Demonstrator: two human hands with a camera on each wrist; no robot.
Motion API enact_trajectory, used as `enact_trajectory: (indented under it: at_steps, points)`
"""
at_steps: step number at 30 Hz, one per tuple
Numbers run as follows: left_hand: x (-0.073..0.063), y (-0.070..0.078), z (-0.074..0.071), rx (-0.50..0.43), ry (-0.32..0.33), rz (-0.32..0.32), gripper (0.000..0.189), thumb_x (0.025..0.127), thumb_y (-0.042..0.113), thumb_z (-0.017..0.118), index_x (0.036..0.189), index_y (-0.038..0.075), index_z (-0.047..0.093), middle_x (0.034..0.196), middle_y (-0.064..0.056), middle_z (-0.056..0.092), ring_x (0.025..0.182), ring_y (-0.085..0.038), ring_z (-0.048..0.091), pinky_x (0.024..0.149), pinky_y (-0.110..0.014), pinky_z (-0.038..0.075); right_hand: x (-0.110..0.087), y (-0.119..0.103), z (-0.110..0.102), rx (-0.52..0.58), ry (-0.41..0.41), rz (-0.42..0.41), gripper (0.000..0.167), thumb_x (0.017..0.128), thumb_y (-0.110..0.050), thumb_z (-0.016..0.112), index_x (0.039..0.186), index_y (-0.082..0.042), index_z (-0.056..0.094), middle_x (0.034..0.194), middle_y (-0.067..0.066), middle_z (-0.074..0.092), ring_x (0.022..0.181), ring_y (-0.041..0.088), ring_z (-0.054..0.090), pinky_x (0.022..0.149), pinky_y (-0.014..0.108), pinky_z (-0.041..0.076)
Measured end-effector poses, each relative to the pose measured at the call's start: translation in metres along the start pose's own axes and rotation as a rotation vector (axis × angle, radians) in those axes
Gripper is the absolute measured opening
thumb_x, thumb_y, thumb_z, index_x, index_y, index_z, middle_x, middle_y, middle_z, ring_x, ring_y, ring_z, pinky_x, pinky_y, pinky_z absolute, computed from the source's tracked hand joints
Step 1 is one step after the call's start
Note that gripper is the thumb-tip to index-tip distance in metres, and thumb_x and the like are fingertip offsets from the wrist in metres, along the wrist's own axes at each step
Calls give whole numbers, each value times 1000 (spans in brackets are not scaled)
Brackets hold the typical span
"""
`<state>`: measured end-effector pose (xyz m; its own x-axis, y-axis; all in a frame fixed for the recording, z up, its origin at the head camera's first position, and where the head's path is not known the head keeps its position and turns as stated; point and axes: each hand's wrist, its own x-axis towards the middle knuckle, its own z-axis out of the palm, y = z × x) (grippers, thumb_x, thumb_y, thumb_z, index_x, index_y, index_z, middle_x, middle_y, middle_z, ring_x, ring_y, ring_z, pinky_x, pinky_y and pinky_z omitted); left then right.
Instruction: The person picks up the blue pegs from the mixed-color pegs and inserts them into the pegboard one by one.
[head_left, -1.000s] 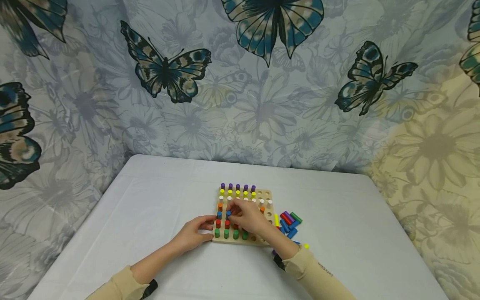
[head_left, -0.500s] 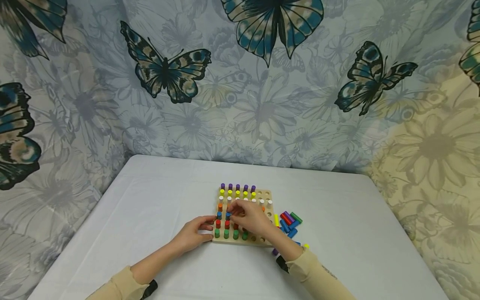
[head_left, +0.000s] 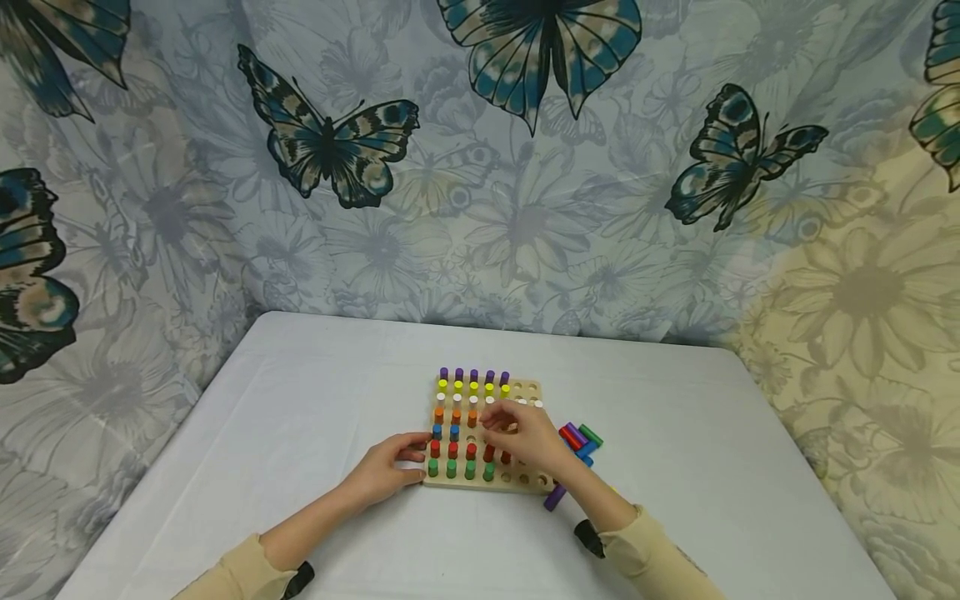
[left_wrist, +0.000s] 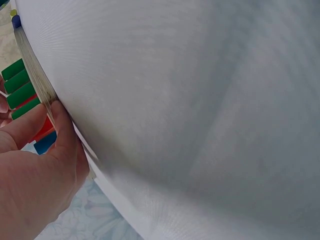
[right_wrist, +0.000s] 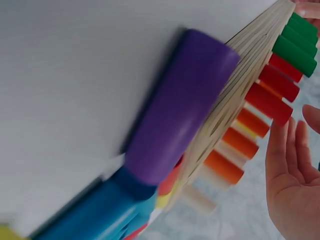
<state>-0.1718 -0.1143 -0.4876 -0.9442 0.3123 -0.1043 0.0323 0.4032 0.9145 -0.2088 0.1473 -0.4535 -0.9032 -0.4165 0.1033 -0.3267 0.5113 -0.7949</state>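
Note:
A wooden pegboard [head_left: 487, 486] lies on the table, with rows of purple, yellow, white, orange, blue, red and green pegs standing in it. My left hand [head_left: 382, 471] grips the board's left edge. The left wrist view has its thumb [left_wrist: 30, 127] on the peg side, beside green pegs [left_wrist: 21, 95]. Over the board's middle right hovers my right hand [head_left: 528, 435], thumb and fingers apart, nothing between them. It hides some pegs and holes. Two blue pegs [head_left: 454, 432] stand at the left of their row, with a bare hole beside them. In the right wrist view, the right fingertips are near a red peg [right_wrist: 270, 102].
Loose pegs lie right of the board: a green peg [head_left: 592, 435], a purple peg [right_wrist: 182, 105] close to the board's edge, a blue peg [right_wrist: 100, 205] and others partly behind the right forearm. White cloth covers the table [head_left: 337, 358]; a butterfly-patterned wall hanging [head_left: 525, 208] stands behind.
My right hand has let go of the second blue peg, which stays upright in the board, and has moved right, its fingers spreading. The left hand keeps its place at the edge.

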Motion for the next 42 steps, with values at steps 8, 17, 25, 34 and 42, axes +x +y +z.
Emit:
enact_trajectory:
  at_steps: [8, 17, 25, 34, 42]
  points:
    - [0, 0, 0, -4, 2, 6, 55, 83, 1, 74, 135, 1, 55, 125, -11, 60, 108, -24, 61, 91, -41, 49, -15, 6, -15, 13, 35, 63, 17, 89, -11, 71, 106, -9, 67, 99, 0, 69, 89, 15, 64, 74, 26, 53]
    - [0, -2, 1, 3, 1, 5, 55, 83, 2, 74, 135, 2, 56, 125, -10, 60, 108, -23, 61, 91, -41, 49, -29, 19, -28, 31, 60, 114, 19, 88, -15, 73, 106, -10, 68, 100, 0, 68, 91, 15, 63, 75, 26, 52]
    - [2, -2, 1, 12, 5, -4, 55, 83, 1, 74, 134, 3, 56, 125, -10, 60, 107, -22, 61, 90, -38, 49, -45, 28, -41, 12, 76, 134, 19, 88, -13, 73, 105, -7, 67, 98, 1, 68, 88, 16, 64, 74, 24, 53]
    - [2, -3, 1, 14, 7, 7, 54, 82, 2, 75, 134, 3, 57, 124, -10, 61, 107, -23, 61, 89, -37, 50, -63, 36, -55, -16, 84, 204, 20, 87, -14, 74, 104, -8, 67, 94, -1, 67, 85, 15, 62, 73, 24, 52]
    - [2, -3, 2, 19, 6, 1, 54, 83, 3, 74, 134, 4, 56, 124, -9, 61, 107, -21, 61, 88, -34, 50, -77, 42, -68, -50, 45, 232, 19, 87, -14, 73, 103, -7, 66, 96, 2, 66, 87, 18, 60, 72, 24, 51]
